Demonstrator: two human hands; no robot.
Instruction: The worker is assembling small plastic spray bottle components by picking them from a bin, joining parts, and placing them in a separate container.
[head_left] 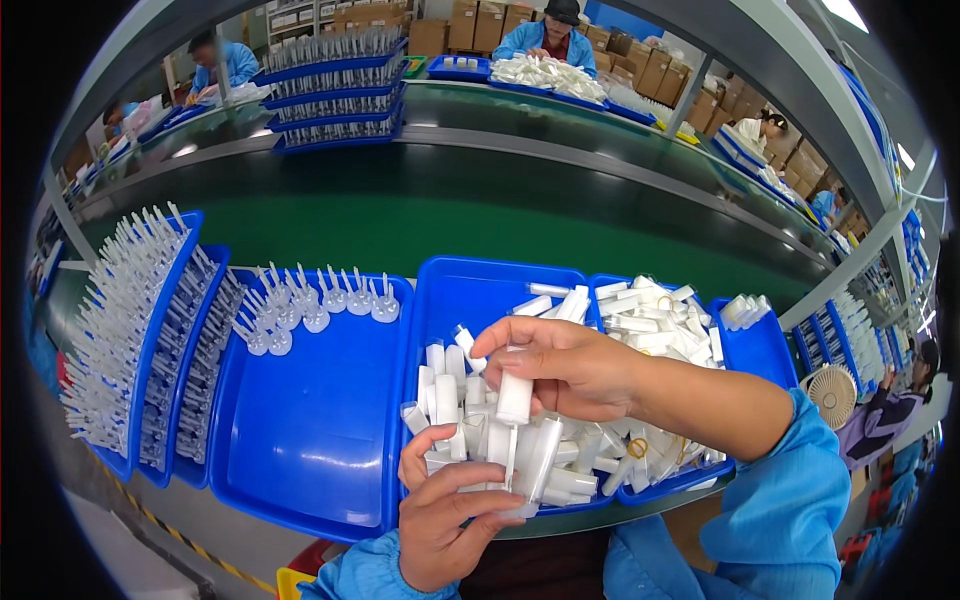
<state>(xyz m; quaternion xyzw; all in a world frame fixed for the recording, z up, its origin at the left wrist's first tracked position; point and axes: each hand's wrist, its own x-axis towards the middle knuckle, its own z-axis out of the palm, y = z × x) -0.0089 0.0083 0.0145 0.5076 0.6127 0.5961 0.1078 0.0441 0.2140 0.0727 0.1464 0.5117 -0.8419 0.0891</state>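
Note:
My left hand (455,510) is closed around a thin white stem (511,455) that stands upright from its fingers. Just above, my right hand (575,368) grips a white cylinder (515,398) between thumb and fingers, its lower end at the stem's top. Whether the two are joined, I cannot tell. A clear-walled white tube (541,460) slants beside the stem, touching or close to my left fingers; what holds it is unclear. Both hands are over a blue tray (470,275) heaped with white cylinders (446,395).
At the left, another blue tray (300,430) carries clear stemmed pieces (315,310) along its far side. Tilted trays packed with stems (130,330) stand farther left. More white parts (650,320) fill a tray at right. Beyond runs a green conveyor belt (480,205), with people working across it.

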